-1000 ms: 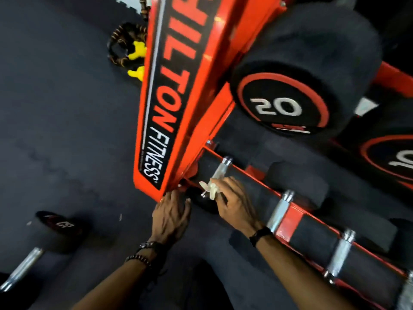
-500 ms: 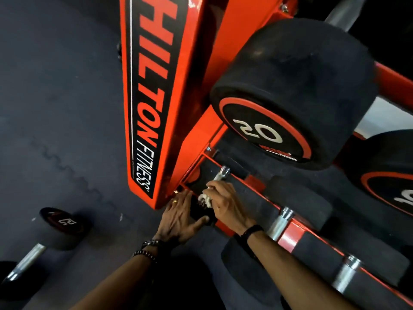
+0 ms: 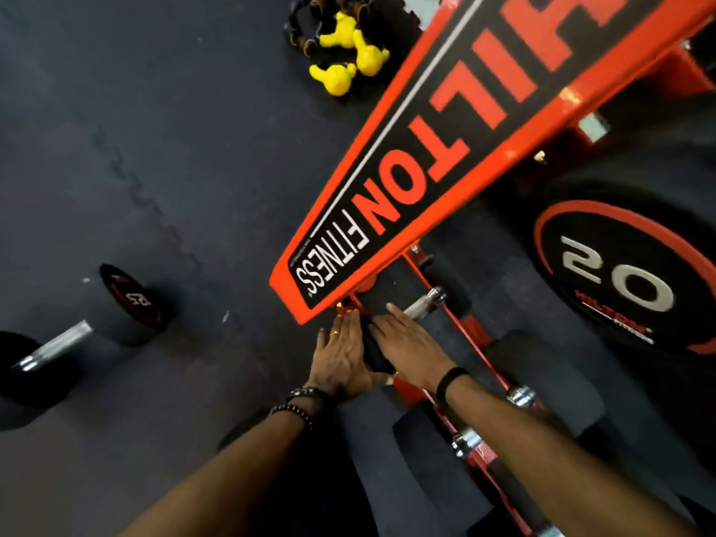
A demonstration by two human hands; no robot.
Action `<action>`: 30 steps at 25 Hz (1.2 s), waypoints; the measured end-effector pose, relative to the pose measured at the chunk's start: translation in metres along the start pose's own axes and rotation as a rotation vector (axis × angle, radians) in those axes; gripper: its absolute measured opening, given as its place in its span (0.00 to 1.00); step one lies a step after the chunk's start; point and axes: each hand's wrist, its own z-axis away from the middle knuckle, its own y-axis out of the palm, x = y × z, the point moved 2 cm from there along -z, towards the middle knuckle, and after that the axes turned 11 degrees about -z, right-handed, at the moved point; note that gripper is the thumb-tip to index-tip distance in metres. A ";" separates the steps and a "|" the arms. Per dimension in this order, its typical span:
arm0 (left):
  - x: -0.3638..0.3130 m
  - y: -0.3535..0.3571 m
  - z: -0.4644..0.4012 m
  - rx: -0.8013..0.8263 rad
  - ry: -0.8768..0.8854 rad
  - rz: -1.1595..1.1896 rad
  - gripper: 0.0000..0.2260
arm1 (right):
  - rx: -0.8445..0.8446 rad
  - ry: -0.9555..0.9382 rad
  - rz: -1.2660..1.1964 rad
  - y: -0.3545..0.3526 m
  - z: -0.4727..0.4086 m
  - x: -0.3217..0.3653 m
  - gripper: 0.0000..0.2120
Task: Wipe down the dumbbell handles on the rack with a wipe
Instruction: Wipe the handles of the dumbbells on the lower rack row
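- Left hand [image 3: 341,358], lower ctr of frame: fingers straight, laid flat against near end of a small black dumbbell [image 3: 377,352] at the rack's [image 3: 480,335] bottom corner; ring on one finger; grasps nothing. Bead and band bracelets [image 3: 298,401] at the wrist.
- Right hand [image 3: 407,346], just right of the left: fingers extended and lying along the dumbbell, tips reaching its handle [image 3: 424,302]; palm faces down, so cannot tell whether anything is held beneath it. Black wristband [image 3: 451,381] on this wrist.
- Wipe: not visible in this view; cannot tell where it is.
- Handle: short knurled chrome bar, ctr-right, running up-right from the fingertips to a metal collar.
- Rack: orange-red frame. Its end panel [image 3: 407,195] runs diagonally from upper right to ctr, black w/ "HILTON FITNESS" lettering, seen upside down.
- Large black dumbbell head marked "20" [image 3: 616,281], w/ red ring, right edge of frame, on an upper tier.
- More chrome handles [image 3: 521,395] and black heads follow the lower rail toward bottom right.
- Loose dumbbell [image 3: 58,346] lies on the dark rubber floor [image 3: 135,149], left edge, well apart from the rack.
- Yellow objects [image 3: 348,58] beside dark coiled items, top ctr, on the floor.
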 end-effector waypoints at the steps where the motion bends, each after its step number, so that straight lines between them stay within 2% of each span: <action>1: 0.002 0.000 -0.001 0.037 -0.036 0.017 0.61 | -0.014 -0.008 -0.003 -0.005 0.012 0.001 0.33; 4: 0.001 0.002 -0.004 0.093 -0.078 0.051 0.61 | 0.041 -0.074 0.061 -0.023 0.057 0.005 0.44; 6: 0.000 -0.001 -0.005 0.095 -0.076 0.025 0.60 | 0.108 -0.046 0.089 -0.026 0.052 0.003 0.46; 11: 0.001 -0.010 0.002 0.111 -0.078 -0.005 0.58 | 0.213 0.087 -0.036 -0.029 -0.005 0.014 0.36; 13: 0.001 -0.011 0.002 0.115 -0.077 -0.002 0.57 | 0.195 0.046 -0.021 -0.040 0.014 0.013 0.37; 15: 0.001 -0.010 0.002 0.116 -0.081 0.013 0.57 | 0.173 0.010 0.001 -0.047 0.041 0.011 0.43; 17: 0.000 -0.009 0.001 0.119 -0.080 0.014 0.57 | 0.206 0.006 0.042 -0.047 0.041 0.009 0.45; 21: 0.000 -0.008 0.001 0.126 -0.091 0.007 0.59 | 0.254 0.086 -0.027 -0.041 -0.006 0.019 0.33; 23: 0.000 -0.008 -0.001 0.127 -0.102 0.007 0.59 | 0.227 0.091 -0.059 -0.041 -0.006 0.018 0.33; 27: -0.003 -0.005 0.000 0.131 -0.121 0.032 0.59 | 0.067 -0.034 0.019 -0.033 0.043 0.005 0.45; 30: -0.002 -0.008 -0.003 0.142 -0.134 -0.012 0.60 | 0.037 0.019 -0.051 -0.022 0.027 0.010 0.39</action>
